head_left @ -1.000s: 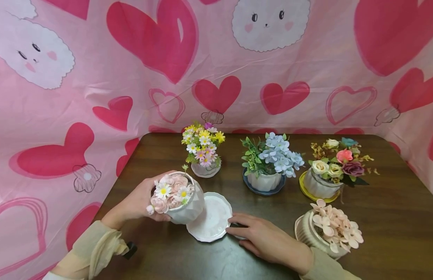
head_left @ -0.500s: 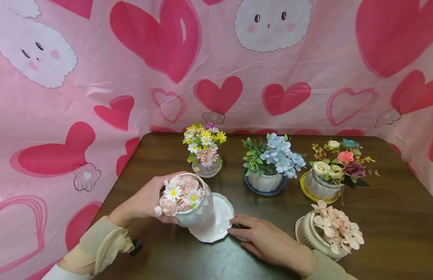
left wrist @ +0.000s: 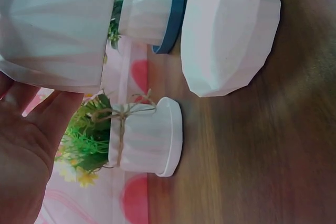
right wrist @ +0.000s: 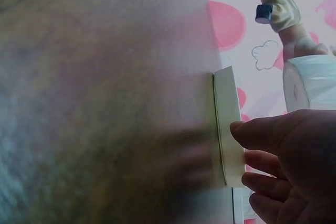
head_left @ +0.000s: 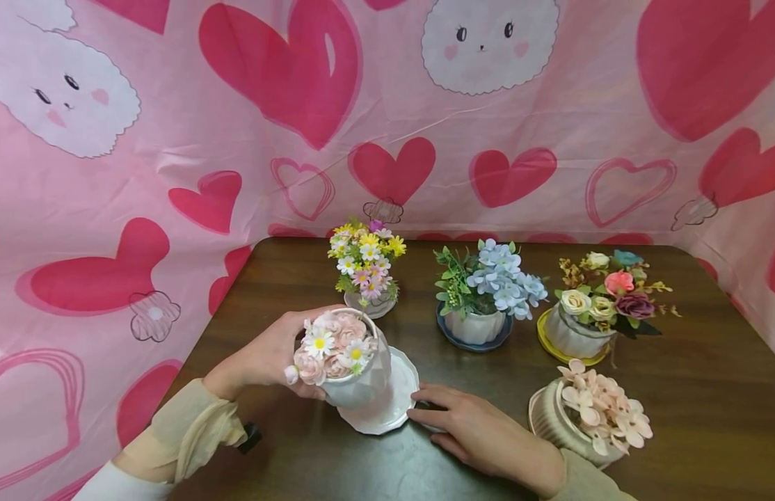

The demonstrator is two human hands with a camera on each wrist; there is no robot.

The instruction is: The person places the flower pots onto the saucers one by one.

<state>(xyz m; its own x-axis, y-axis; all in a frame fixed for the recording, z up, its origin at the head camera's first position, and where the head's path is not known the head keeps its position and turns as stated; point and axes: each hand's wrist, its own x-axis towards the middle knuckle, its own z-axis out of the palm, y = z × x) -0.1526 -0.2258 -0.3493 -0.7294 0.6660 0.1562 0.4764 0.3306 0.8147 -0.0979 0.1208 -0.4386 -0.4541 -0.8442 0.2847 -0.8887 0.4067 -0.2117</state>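
Observation:
My left hand (head_left: 268, 356) grips a white faceted flowerpot (head_left: 370, 379) by its side, thumb and fingers around it. Pale pink blooms and white daisies (head_left: 328, 346) fill the pot, which tilts toward me. Below it lies a white scalloped saucer (head_left: 404, 391) on the table. In the left wrist view, the held pot (left wrist: 52, 30) hangs apart from the saucer (left wrist: 226, 35). My right hand (head_left: 475, 428) rests its fingertips against the saucer's right rim, fingers loosely extended. The right wrist view has the saucer's edge (right wrist: 229, 135) at those fingertips.
Behind stand a pot of yellow and pink daisies (head_left: 365, 268), blue hydrangeas on a blue saucer (head_left: 444, 334), and mixed roses on a yellow saucer (head_left: 546, 342). A ribbed cream pot (head_left: 565, 424) with peach flowers tilts by my right wrist. The dark wooden table (head_left: 312, 459) meets a pink heart-print cloth.
My left hand has carried the flowerpot to the right, so it covers more of the saucer in the head view. My right hand has stayed at the saucer's rim.

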